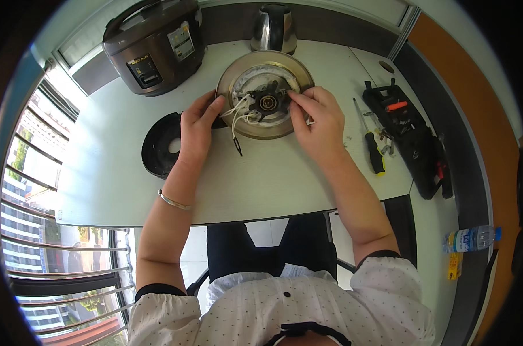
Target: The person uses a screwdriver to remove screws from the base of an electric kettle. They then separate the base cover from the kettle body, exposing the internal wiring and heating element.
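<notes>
A round metal kettle bottom (pixel 227 81) faces up in the middle of the table, its underside exposed. At its centre sits a black round connector (pixel 268 104) with a ringed middle. White-sleeved wires (pixel 234 109) run out on its left, and one dark-tipped end hangs over the rim. My left hand (pixel 199 124) grips the left rim, thumb on top. With thumb and forefinger pinched, my right hand (pixel 319 115) reaches the connector's right edge; what lies between the fingertips is too small to tell. Partly behind my left forearm lies a black round plastic base (pixel 155 147).
A brown rice cooker (pixel 152 52) stands at the back left, and a metal kettle (pixel 274 29) at the back. To the right lie a yellow-black screwdriver (pixel 374 150), small loose metal parts (pixel 385 141) and a black tool case (pixel 402 127). Further right is a water bottle (pixel 471 239).
</notes>
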`<state>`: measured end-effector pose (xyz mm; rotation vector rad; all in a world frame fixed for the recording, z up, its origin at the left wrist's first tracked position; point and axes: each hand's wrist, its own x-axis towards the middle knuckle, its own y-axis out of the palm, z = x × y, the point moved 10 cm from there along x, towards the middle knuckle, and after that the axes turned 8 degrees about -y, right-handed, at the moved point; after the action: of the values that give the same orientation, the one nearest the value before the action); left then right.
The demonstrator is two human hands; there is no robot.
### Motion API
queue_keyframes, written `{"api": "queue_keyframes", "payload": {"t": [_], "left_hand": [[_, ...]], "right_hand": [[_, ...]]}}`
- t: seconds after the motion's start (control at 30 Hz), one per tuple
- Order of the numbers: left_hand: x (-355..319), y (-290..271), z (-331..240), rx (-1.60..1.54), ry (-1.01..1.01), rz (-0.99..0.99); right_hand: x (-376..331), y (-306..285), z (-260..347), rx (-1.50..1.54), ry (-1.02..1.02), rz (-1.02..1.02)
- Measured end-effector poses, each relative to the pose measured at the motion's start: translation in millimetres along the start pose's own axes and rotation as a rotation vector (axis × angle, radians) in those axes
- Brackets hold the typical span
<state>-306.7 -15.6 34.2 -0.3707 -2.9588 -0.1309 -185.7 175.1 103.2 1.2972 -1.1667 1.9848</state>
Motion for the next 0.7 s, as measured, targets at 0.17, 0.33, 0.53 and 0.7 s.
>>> {"api": "queue_keyframes", "payload": {"t": [0.17, 0.33, 0.53, 0.7], "left_hand": [[-0.4, -1.1, -0.9, -0.012, -0.011, -0.006], [1.8, -1.9, 3.1, -0.038, -0.018, -0.016], [4.8, -3.7, 7.2, -0.057, -0.001, -0.012], [3.2, -2.4, 5.9, -0.081, -0.006, -0.004]], "right_hand": [[-0.7, 3.3, 1.7, 0.000, 0.006, 0.026], [0.7, 5.3, 1.6, -0.016, 0.001, 0.054], [0.1, 7.2, 1.8, -0.022, -0.008, 0.059], [0.4, 6.8, 3.1, -0.017, -0.024, 0.040]]}}
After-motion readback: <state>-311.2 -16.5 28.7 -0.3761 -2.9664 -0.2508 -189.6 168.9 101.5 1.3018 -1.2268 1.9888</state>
